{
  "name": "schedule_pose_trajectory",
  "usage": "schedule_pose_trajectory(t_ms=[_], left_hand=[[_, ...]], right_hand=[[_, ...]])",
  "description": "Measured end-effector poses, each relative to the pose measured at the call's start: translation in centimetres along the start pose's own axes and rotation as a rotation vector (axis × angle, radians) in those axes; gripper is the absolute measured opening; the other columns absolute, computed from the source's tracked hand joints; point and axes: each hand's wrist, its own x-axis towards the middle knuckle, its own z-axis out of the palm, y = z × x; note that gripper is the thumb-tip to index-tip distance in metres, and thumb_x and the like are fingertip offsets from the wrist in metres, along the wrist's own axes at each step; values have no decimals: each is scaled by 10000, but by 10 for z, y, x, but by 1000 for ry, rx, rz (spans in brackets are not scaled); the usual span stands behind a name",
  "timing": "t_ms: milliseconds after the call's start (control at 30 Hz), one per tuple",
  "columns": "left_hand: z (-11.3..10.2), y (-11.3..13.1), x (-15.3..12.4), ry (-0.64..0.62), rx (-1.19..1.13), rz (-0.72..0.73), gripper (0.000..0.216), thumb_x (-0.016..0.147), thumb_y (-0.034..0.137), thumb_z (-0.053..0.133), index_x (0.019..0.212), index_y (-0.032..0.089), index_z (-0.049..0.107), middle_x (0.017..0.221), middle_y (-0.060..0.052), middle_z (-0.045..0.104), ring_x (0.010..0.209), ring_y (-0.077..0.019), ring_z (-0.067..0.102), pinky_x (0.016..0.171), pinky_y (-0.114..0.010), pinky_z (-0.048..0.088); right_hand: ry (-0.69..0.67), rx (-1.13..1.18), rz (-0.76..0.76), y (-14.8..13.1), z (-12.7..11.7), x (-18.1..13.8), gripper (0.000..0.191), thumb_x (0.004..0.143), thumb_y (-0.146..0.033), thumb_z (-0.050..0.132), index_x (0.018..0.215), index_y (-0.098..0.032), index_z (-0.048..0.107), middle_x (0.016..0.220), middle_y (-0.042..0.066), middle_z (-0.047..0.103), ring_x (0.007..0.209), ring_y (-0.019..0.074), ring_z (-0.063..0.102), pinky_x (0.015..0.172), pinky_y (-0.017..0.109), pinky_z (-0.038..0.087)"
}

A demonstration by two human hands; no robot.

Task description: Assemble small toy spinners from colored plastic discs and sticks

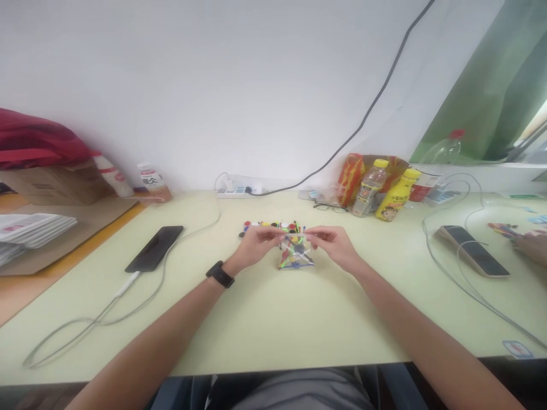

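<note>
A small clear plastic bag (296, 255) full of coloured sticks and pieces hangs just above the pale green table (273, 324). My left hand (256, 244), with a black watch on its wrist, pinches the bag's top edge on the left. My right hand (333, 242) pinches the same edge on the right. Both hands have their fingers closed on the bag's rim. Behind the bag lies a row of small coloured round pieces (269, 225) on the table.
A black phone (154, 248) on a white cable lies to the left, a second phone (473, 250) to the right. Bottles (387, 193) and a power strip (239, 188) stand by the wall. Another person's hand (532, 246) is at the far right. Boxes and papers sit far left.
</note>
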Motion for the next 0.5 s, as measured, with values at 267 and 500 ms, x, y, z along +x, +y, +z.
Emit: schedule_pose_trajectory(t_ms=[267, 500], left_hand=[[0, 2, -2, 32, 3, 46, 199, 857, 342, 799, 942, 170, 852, 910, -119, 798, 850, -233, 738, 754, -318, 588], [6, 4, -3, 10, 123, 99, 268, 887, 372, 779, 1061, 170, 804, 956, -95, 787, 860, -211, 718, 791, -317, 568]], right_hand=[[-17, -18, -118, 2, -3, -1, 187, 834, -375, 749, 906, -238, 854, 884, 69, 725, 734, 179, 647, 696, 345, 556], [-105, -80, -10, -4, 3, -3, 339, 863, -447, 749, 1076, -189, 798, 905, 67, 738, 761, 184, 647, 691, 318, 540]])
